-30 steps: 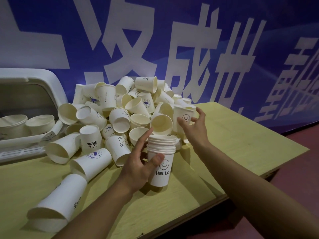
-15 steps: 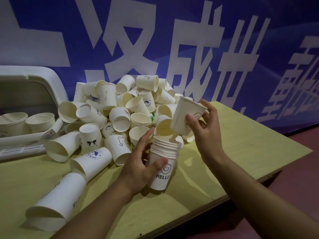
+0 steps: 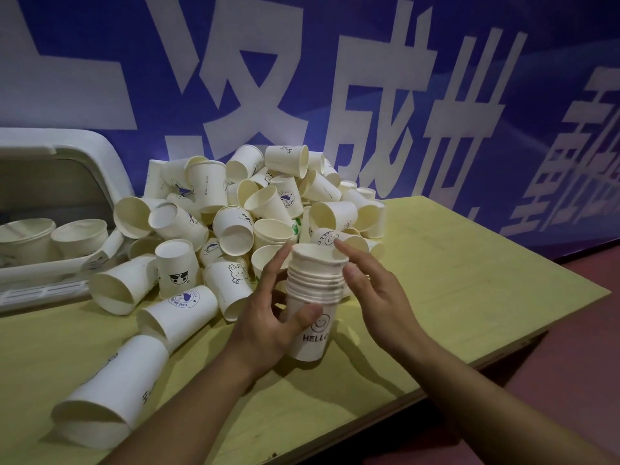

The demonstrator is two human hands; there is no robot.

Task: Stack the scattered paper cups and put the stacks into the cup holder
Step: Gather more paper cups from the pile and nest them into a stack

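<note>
The left hand (image 3: 268, 327) curls round a nested stack of paper cups (image 3: 313, 297), hiding part of its wall; the bottom cup reads "HELLO" under a smiley; the right hand (image 3: 375, 290) rests straight fingers against the rolled rims; behind, a heap of loose cups (image 3: 241, 209) on the yellow-green table (image 3: 469, 280); a white bin (image 3: 67, 152) is cut off at left; the banner (image 3: 369, 78) shows large white characters.

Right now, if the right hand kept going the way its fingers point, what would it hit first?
The right hand points up-left over the held stack. Next in line is probably the lying HELLO cup, though depth is unclear.
</note>
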